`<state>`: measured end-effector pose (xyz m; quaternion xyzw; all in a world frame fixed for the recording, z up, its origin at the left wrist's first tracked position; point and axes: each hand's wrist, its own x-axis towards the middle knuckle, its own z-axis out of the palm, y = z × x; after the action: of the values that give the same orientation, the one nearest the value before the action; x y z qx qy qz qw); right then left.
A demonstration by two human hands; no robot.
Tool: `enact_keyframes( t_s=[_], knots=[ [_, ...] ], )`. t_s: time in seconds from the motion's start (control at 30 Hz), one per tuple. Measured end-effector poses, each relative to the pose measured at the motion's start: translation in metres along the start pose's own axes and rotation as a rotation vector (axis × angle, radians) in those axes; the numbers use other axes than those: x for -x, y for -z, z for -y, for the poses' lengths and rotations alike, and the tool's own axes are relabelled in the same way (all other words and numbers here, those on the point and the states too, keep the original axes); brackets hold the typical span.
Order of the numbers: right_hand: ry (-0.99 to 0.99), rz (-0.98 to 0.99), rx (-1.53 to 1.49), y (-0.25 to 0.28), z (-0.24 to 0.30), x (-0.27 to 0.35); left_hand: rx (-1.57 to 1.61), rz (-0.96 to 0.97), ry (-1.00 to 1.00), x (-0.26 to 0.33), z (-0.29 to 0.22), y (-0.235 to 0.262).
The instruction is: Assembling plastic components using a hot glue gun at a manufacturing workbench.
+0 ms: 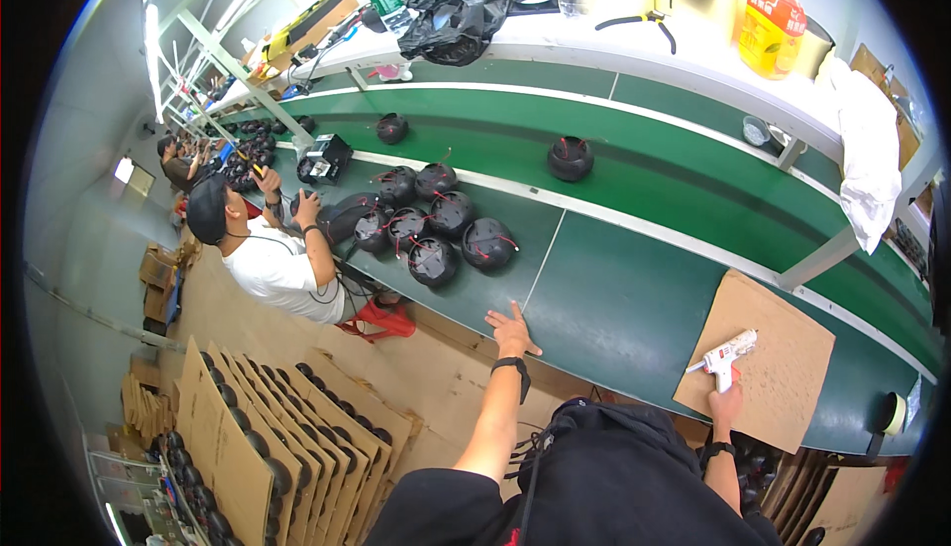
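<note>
One glue gun (726, 356) under right hand (725, 405), on cardboard (783, 368)

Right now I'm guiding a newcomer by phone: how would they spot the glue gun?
Follow the long green bench to the brown cardboard sheet lying on its near edge. The white glue gun lies there, the right hand at its handle; it is the only thing on that sheet.

Green workbench (594, 288), white glue gun (726, 355), brown cardboard sheet (783, 368), black round shells (436, 229)
</note>
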<state>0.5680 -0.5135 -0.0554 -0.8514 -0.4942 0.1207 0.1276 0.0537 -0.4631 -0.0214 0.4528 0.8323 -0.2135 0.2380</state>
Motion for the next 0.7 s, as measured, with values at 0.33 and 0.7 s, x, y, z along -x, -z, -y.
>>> enact_keyframes(
  t_s=[0.33, 0.7],
  knots=[
    [0.032, -0.034, -0.071, 0.0044, -0.0016, 0.0036, -0.019, 0.011, -0.023, 0.0031, -0.0026, -0.0005],
    [-0.016, -0.018, -0.031, -0.0006, -0.0008, 0.0005, 0.052, 0.011, -0.011, 0.0004, -0.0008, -0.0004]
  ],
)
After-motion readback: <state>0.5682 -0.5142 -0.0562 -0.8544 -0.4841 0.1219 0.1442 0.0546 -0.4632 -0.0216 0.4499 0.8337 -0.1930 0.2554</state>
